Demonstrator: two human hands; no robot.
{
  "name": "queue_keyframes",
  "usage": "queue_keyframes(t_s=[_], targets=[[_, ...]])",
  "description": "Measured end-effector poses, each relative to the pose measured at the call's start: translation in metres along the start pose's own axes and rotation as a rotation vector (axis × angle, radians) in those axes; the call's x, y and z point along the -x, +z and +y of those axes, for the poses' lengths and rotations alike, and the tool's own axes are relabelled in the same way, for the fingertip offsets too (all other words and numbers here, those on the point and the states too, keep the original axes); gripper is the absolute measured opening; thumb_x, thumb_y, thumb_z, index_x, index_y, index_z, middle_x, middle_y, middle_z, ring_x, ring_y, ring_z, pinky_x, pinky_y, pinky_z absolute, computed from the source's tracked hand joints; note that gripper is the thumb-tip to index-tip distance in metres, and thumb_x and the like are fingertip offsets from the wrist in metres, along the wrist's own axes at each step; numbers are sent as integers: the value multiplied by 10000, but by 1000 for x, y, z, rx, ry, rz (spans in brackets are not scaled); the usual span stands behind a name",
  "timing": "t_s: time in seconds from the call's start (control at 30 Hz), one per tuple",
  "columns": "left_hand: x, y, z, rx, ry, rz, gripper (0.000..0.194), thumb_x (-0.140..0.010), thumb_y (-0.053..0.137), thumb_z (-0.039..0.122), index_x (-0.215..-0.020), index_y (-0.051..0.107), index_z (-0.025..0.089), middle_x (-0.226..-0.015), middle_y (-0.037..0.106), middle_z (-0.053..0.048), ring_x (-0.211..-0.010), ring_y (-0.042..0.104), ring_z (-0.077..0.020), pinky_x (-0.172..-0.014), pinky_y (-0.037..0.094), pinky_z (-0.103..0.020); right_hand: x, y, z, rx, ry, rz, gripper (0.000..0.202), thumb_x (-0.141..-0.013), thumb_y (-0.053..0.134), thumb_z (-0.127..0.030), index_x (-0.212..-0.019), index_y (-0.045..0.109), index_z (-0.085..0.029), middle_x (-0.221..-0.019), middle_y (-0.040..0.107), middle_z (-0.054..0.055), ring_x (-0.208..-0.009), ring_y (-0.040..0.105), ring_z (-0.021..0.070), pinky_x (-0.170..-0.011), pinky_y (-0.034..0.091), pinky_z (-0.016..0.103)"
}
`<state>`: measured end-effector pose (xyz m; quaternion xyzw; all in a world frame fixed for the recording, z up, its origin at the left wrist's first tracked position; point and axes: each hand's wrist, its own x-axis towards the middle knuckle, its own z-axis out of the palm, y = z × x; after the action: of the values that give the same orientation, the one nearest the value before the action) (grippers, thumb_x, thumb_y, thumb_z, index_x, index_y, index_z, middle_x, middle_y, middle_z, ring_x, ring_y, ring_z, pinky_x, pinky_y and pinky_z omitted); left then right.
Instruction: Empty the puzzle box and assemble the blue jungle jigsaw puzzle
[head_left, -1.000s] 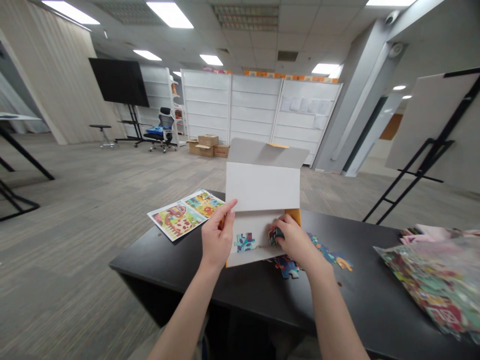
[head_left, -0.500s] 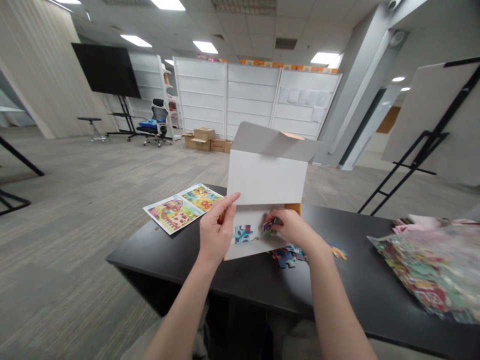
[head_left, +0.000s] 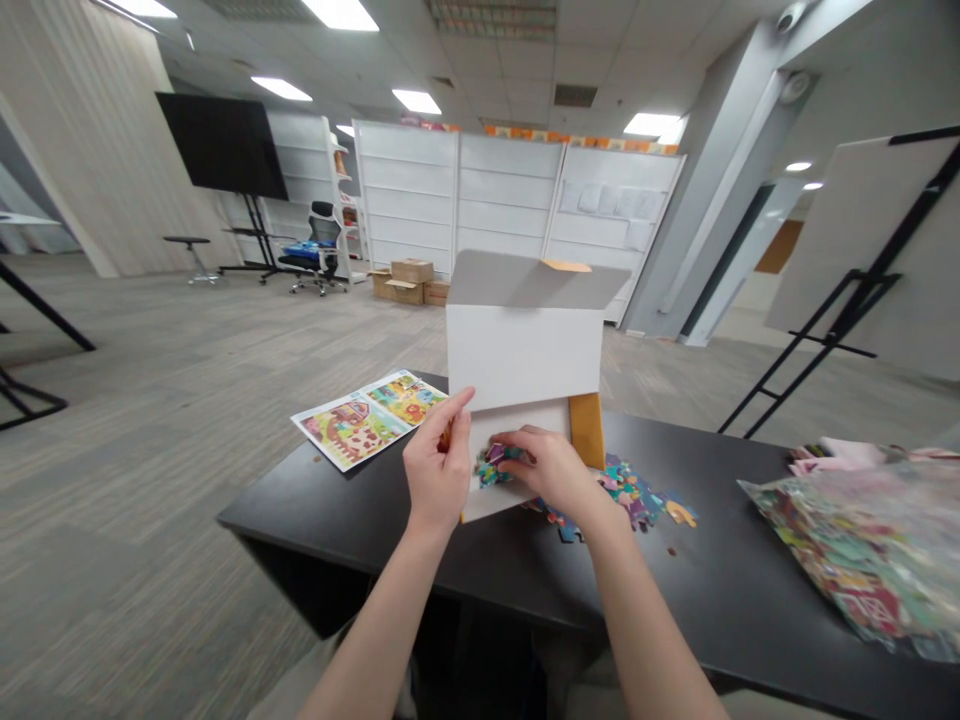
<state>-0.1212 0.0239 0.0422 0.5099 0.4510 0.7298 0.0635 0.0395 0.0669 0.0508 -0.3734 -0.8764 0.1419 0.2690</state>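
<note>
A white-lined cardboard box (head_left: 525, 350) stands tilted over the table with its lid raised. My left hand (head_left: 439, 460) grips the box's left side, thumb and fingers on either face of the wall. My right hand (head_left: 551, 465) reaches inside, its fingers closed around jigsaw puzzle pieces (head_left: 491, 468) at the box's left end. The fingers partly hide those pieces, so how many they hold cannot be told. Beside and behind my right wrist, a heap of loose puzzle pieces (head_left: 630, 490) lies on the table, partly covered by the box and forearm.
On the dark table (head_left: 352, 520), a picture sheet (head_left: 352, 430) lies to the left of the box. A clear plastic bag (head_left: 862, 540) with colourful contents rests at the right. Beyond stand an easel board (head_left: 847, 240), an office chair (head_left: 319, 250) and cardboard cartons (head_left: 405, 280).
My right hand has moved left inside the box, carrying pieces towards those at its left end. The box has shifted slightly left, and more of the heap on the table shows.
</note>
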Motion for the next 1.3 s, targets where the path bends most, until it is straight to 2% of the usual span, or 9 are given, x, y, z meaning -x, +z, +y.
queue_keyframes(t_s=[0.17,0.33,0.53,0.73,0.8,0.93,1.03,1.17,1.3], targets=[[-2,-2,-5,6,-68,30,276,-959,578,317,-1162,726,203,-1139,742,-63,-1024,685,-199,-909,536,-320,1,6,7,70,-23,-54,275,-839,718,-162,-1109,716,-218,-1059,656,68,-973,640,206,-880,486,300],[-3,-3,-2,0,-26,-36,261,-948,579,279,-1141,734,196,-1055,754,-57,-900,695,-184,-824,557,-311,2,10,13,106,23,-90,286,-806,756,-182,-1085,693,-194,-1052,623,70,-946,626,212,-865,489,322],[-2,-2,-1,-4,-32,-6,261,-949,585,291,-1143,734,199,-1054,751,-60,-913,688,-184,-839,553,-312,2,12,11,44,32,-25,330,-812,728,-136,-1126,655,-205,-1097,616,60,-969,608,198,-871,485,320],[-1,-3,-4,-8,-44,-37,270,-951,586,304,-1155,728,199,-1011,752,-54,-829,682,-170,-791,554,-306,2,11,11,18,41,-56,324,-765,764,-133,-1063,648,-186,-1041,629,58,-944,602,199,-852,470,320],[-1,-4,-4,-3,-38,-63,269,-954,582,306,-1155,727,202,-1016,751,-54,-826,682,-169,-785,556,-305,3,8,10,-9,35,-48,277,-750,764,-120,-992,646,-186,-1016,637,45,-912,595,186,-826,460,305],[-1,-4,-3,9,-18,-76,269,-955,581,327,-1146,732,213,-1052,750,-60,-945,692,-195,-880,552,-337,5,1,4,-152,49,-77,138,-785,714,-148,-877,624,-195,-813,649,-18,-718,552,140,-692,426,259],[-1,-3,-1,13,-18,-84,278,-956,578,338,-1156,728,217,-1075,750,-61,-997,692,-203,-926,545,-349,5,-3,1,-254,74,26,92,-815,680,-206,-879,614,-197,-763,644,-30,-650,519,126,-643,415,246],[-6,-6,-7,-27,-40,33,307,-952,573,362,-1167,723,202,-1134,739,-73,-1052,680,-209,-949,532,-341,9,-15,5,-351,97,201,198,-813,711,-322,-950,634,-201,-819,658,-13,-642,518,122,-619,425,248],[-22,-21,-35,-67,-114,264,365,-929,590,364,-1222,689,169,-1133,730,-82,-1048,669,-207,-949,523,-326,19,-36,16,-452,134,326,293,-806,734,-407,-985,657,-189,-854,689,19,-687,576,143,-631,464,266]])
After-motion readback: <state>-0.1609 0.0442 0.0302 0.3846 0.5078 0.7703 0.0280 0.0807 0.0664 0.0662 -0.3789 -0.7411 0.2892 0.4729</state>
